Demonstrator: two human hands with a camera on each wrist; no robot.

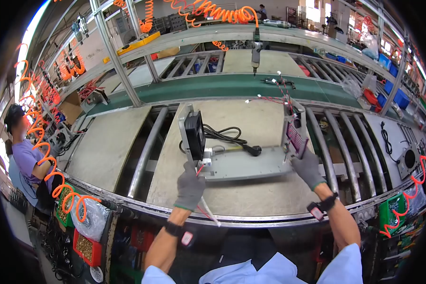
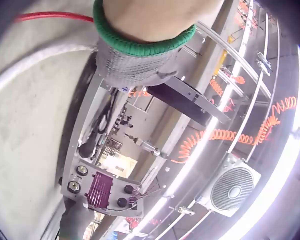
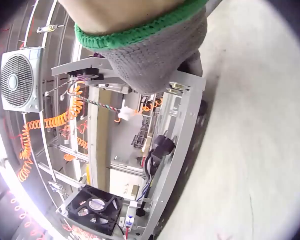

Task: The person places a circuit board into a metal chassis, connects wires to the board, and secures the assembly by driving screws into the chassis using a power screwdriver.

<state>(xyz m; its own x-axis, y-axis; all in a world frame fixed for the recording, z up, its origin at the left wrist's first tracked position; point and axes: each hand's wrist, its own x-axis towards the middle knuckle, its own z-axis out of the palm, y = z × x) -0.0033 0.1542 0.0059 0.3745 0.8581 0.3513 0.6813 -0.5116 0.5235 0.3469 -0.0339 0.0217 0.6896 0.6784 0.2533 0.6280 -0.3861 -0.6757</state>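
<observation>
Grey-gloved, my left hand (image 1: 190, 187) grips the left front corner of a U-shaped metal chassis (image 1: 250, 164). My right hand (image 1: 309, 169) holds its right end, beside the upright panel. A black fan (image 1: 194, 135) is mounted on the left upright; in the right wrist view the fan (image 3: 95, 207) shows its blades. The right upright carries a purple slotted part (image 1: 297, 139), seen with round fittings in the left wrist view. A black power cord with a plug (image 1: 253, 149) lies behind the base. Wires (image 1: 281, 90) with white connectors rise from the right upright; loose wires hang below my left hand.
The chassis is over a pale board (image 1: 168, 191) on a roller conveyor (image 1: 149, 154). A hanging screwdriver (image 1: 256, 54) is above the green belt (image 1: 184, 90). A red screw bin (image 1: 86, 248) and green bins flank the front. Another person (image 1: 30, 156) sits at left.
</observation>
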